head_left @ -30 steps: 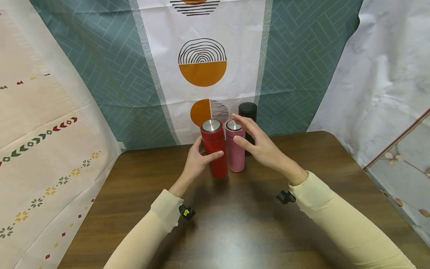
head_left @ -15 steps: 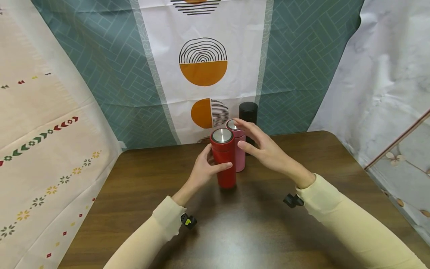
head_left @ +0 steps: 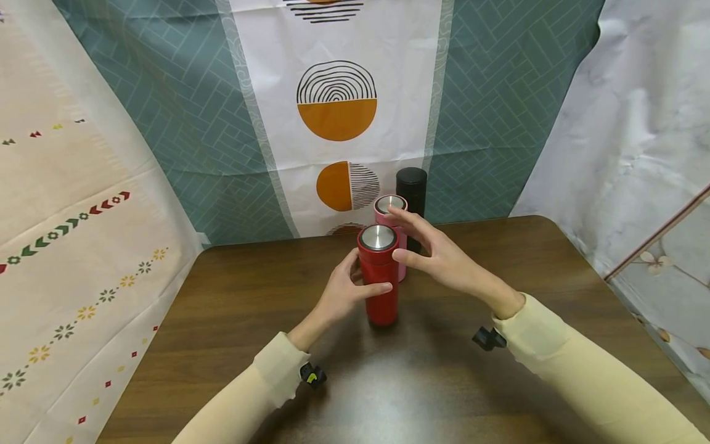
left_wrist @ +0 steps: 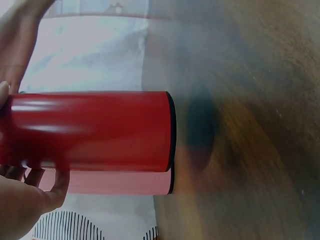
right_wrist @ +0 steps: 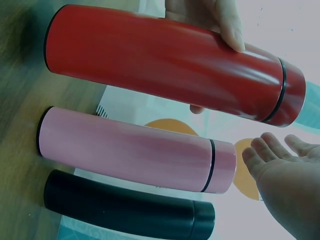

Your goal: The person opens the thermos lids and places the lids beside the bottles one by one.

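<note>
A red vacuum flask [head_left: 384, 308] with a steel-topped lid stands upright in front of the others. My left hand [head_left: 339, 295] grips its body from the left, thumb across the front. My right hand [head_left: 444, 259] is held beside the red lid, fingers spread and fairly straight, with nothing held. Behind the red flask is a pink flask [right_wrist: 130, 150], partly hidden in the head view by the red one and my right hand. A black flask [head_left: 412, 185] stands farthest back. Whether the red base touches the table, I cannot tell.
The brown wooden table [head_left: 233, 296] reaches back to a teal and white patterned cloth [head_left: 488, 123]. A cream cloth [head_left: 72, 259] hangs on the left, and a pale marbled sheet [head_left: 638, 142] on the right.
My left hand has brought the red flask toward me and to the right, in front of the pink one. My right hand has shifted slightly right and nearer.
</note>
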### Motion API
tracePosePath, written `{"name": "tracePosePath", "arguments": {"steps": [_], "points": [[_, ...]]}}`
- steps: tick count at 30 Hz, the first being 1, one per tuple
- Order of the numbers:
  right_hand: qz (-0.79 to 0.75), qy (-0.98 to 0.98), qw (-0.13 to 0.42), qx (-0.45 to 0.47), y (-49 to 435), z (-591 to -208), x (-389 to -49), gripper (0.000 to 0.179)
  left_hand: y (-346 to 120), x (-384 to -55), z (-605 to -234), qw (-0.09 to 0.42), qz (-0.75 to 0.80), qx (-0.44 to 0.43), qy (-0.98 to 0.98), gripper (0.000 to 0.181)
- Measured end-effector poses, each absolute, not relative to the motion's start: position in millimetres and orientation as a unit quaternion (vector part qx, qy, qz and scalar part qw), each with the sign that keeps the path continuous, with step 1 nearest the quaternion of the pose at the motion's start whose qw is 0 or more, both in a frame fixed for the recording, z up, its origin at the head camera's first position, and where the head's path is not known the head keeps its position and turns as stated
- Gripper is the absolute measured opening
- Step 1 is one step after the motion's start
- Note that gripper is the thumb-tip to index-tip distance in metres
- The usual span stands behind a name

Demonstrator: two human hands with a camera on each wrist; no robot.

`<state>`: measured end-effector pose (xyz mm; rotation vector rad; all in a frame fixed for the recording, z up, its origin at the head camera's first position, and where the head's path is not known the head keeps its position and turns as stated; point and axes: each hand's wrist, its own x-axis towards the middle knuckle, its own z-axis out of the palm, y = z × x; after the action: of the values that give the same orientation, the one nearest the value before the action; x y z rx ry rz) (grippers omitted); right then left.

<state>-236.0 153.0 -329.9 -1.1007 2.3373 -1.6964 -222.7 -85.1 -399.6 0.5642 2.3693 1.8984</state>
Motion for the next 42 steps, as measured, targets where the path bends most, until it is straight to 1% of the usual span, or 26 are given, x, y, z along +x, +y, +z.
{"name": "tracePosePath", "arguments": {"steps": [12, 23, 31, 42], "points": [[-0.542, 0.763, 0.028, -0.352, 155, -333, -231, 0.072, -79, -214, -405, 0.025, 0.614, 0.189, 0.766, 0.073], [-0.539, 0.763, 0.024, -0.356, 157, -338, -226, 0.074, -74, -209, -408, 0.039, 0.610, 0.192, 0.768, 0.075], [-0.538, 0.763, 0.023, -0.357, 158, -339, -225, 0.074, -74, -208, -410, 0.034, 0.606, 0.201, 0.769, 0.074], [-0.529, 0.772, 0.026, -0.352, 158, -340, -223, 0.075, -72, -207, -411, 0.039, 0.611, 0.209, 0.763, 0.074]]}}
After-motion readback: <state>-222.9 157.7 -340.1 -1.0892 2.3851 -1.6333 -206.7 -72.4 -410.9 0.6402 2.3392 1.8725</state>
